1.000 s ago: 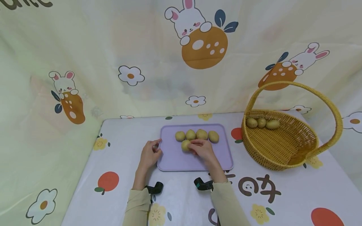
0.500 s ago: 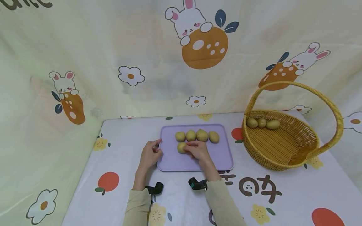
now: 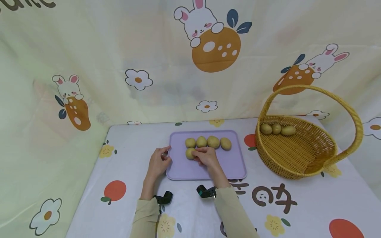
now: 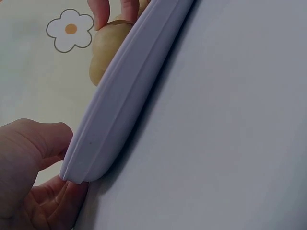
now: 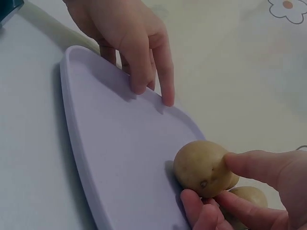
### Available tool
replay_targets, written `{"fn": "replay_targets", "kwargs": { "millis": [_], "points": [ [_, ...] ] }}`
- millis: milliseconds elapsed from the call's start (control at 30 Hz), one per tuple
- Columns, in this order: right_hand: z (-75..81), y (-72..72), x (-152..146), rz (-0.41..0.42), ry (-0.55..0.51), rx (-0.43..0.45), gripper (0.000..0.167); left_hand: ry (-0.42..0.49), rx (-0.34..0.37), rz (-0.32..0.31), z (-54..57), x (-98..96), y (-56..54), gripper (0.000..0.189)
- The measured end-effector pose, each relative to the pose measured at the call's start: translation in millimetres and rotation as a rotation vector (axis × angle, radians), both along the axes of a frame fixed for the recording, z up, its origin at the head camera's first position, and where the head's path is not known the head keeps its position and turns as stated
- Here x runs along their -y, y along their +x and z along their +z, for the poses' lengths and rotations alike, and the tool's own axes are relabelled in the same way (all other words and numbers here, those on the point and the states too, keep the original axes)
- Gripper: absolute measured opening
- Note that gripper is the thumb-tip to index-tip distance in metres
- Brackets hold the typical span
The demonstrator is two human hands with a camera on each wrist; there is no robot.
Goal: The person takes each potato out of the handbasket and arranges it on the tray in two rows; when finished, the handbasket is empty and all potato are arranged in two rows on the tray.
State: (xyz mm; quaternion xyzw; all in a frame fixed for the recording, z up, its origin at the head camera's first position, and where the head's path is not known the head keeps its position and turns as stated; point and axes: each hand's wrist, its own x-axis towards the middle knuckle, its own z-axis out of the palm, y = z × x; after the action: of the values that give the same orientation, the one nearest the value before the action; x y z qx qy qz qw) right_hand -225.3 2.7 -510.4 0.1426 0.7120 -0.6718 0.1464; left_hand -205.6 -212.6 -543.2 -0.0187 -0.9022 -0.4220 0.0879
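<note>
My right hand (image 3: 209, 158) pinches a small round potato (image 3: 190, 153) between thumb and fingers, low over the lilac tray (image 3: 181, 171). In the right wrist view this potato (image 5: 200, 167) shows a dark spot on its skin; whether it touches the tray is hard to tell. Just behind it, several potatoes (image 3: 213, 142) lie in a row along the tray's far side. My left hand (image 3: 157, 162) grips the tray's left rim. In the left wrist view, its thumb lies over the rim (image 4: 72, 158) and the other fingers are partly hidden beneath.
A yellow wicker basket (image 3: 297, 160) with a tall arched handle stands to the right of the tray. Three potatoes (image 3: 276, 129) sit at its far left inside. A patterned cloth (image 3: 131, 185) covers the table, and a printed curtain (image 3: 166, 43) hangs behind it.
My right hand has slid the pinched potato left, then slightly farther back, so it now sits near the row's left end. The left hand has stayed at the tray's rim.
</note>
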Motion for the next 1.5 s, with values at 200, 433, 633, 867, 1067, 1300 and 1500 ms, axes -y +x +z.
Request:
{"fn": "replay_targets", "kwargs": {
  "millis": [200, 433, 633, 867, 1067, 1300, 1500],
  "points": [
    [-1.0, 0.2, 2.2, -0.034, -0.05, -0.005, 0.026, 0.003, 0.006, -0.005, -1.3, -0.1, 0.0, 0.048],
    [-0.5, 1.3, 3.5, -0.042, -0.063, -0.024, 0.024, -0.005, -0.005, -0.002, -2.4, 0.5, -0.4, 0.048],
    [2.5, 0.3, 0.4, -0.007, -0.033, -0.034, 0.023, -0.004, -0.028, -0.003, -3.8, -0.1, -2.0, 0.049],
    [8.0, -0.1, -7.6, 0.052, 0.037, -0.019, 0.026, -0.007, -0.041, -0.004, -3.2, -0.6, -0.5, 0.049],
    [14.4, -1.9, -22.0, 0.067, 0.092, -0.049, 0.024, -0.013, -0.045, 0.002, -3.3, 0.4, 0.3, 0.049],
    [28.3, -2.3, -53.1, 0.043, 0.098, -0.065, 0.031, 0.001, -0.038, 0.002, -3.0, 0.3, -0.2, 0.05],
    [48.5, -6.4, -95.6, 0.009, 0.1, -0.087, 0.039, 0.003, -0.027, 0.005, -3.4, -0.6, 0.3, 0.05]
  ]
}}
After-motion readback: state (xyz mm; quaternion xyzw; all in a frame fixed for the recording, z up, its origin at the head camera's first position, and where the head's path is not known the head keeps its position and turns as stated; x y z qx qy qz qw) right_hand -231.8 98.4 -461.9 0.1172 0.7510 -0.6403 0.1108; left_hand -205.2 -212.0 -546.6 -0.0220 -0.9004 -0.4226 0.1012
